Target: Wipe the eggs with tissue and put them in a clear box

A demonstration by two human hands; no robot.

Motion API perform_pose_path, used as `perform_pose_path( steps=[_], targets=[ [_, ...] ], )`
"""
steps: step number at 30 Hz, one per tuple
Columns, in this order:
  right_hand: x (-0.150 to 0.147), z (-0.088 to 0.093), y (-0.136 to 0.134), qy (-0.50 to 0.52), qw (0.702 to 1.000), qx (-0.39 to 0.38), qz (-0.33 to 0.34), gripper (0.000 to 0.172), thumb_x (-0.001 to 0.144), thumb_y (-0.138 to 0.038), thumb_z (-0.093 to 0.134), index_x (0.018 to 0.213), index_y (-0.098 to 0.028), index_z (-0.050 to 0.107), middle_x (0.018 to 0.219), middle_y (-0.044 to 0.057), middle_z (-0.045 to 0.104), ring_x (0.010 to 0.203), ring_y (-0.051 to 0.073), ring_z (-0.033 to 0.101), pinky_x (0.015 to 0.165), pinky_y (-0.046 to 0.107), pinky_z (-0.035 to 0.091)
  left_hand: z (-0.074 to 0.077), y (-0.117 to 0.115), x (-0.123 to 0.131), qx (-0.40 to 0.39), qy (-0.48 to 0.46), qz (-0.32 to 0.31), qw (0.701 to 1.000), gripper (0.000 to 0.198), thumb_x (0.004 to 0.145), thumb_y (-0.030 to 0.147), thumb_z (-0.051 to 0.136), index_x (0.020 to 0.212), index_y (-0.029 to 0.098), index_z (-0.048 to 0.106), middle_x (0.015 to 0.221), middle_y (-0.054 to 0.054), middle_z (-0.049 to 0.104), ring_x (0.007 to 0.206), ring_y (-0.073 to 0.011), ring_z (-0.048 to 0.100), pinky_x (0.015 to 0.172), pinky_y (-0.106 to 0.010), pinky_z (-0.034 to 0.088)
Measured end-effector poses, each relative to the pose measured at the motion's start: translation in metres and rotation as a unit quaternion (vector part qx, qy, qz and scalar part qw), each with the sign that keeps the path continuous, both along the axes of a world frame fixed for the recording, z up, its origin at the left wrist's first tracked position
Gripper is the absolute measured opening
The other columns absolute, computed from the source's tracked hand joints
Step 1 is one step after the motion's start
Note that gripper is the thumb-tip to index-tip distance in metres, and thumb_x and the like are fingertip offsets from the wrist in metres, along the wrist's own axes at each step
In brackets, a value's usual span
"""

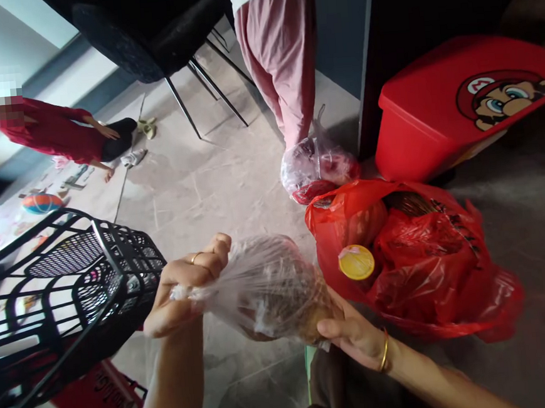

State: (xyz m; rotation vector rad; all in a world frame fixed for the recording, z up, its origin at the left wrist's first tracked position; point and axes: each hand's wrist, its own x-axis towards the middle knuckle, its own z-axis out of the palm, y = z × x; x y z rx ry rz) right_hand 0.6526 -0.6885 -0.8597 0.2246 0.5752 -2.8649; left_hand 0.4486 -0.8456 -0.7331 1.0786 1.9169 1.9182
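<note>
A clear plastic bag [269, 286] with brownish round items inside hangs between my two hands above the floor. My left hand [184, 286], a ring on one finger, is closed on the bag's twisted neck at its left end. My right hand [353, 333], with a gold bangle at the wrist, cups the bag's bottom from below and to the right, fingers pressed against it.
A red plastic bag [428, 267] with a yellow-lidded item [356, 262] lies on the floor to the right. Behind it are a smaller clear bag [314, 166] and a red lidded bin [457, 101]. A black wire rack [66, 289] stands left. A person in pink trousers [282, 52] stands ahead; another in red [54, 133] sits far left.
</note>
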Motion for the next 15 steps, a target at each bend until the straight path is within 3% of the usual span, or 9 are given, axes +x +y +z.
perform_pose_path(
  steps=[3, 9, 15],
  targets=[
    [0.007, -0.014, -0.015, 0.001, 0.996, 0.078, -0.046, 0.081, 0.063, -0.023, 0.084, 0.132, -0.030, 0.043, 0.134, 0.005, 0.056, 0.128, 0.023, 0.050, 0.113, 0.045, 0.033, 0.003, 0.010, 0.005, -0.055, 0.088, -0.020, 0.994, 0.042, 0.059, 0.049, 0.066, 0.041, 0.020, 0.042, 0.043, -0.001, 0.031, 0.054, -0.0166, 0.034, 0.064, -0.040, 0.033],
    [0.012, -0.033, -0.031, -0.021, 0.970, 0.211, -0.118, 0.076, 0.061, -0.031, 0.085, 0.125, -0.029, 0.043, 0.133, 0.008, 0.055, 0.125, 0.025, 0.052, 0.111, 0.048, 0.036, -0.014, 0.021, 0.011, -0.015, 0.091, 0.019, 0.996, 0.039, 0.065, 0.045, 0.062, 0.045, 0.019, 0.040, 0.056, -0.002, 0.029, 0.065, -0.0189, 0.033, 0.068, -0.038, 0.030],
    [-0.003, -0.052, -0.035, -0.037, 0.969, 0.223, -0.098, 0.084, 0.058, -0.037, 0.088, 0.127, -0.025, 0.041, 0.132, 0.011, 0.056, 0.122, 0.025, 0.055, 0.109, 0.048, 0.039, -0.034, 0.031, 0.011, -0.002, 0.036, 0.052, 0.998, 0.038, 0.070, 0.041, 0.057, 0.047, 0.019, 0.035, 0.059, -0.002, 0.026, 0.066, -0.0192, 0.031, 0.069, -0.038, 0.032]
  ],
)
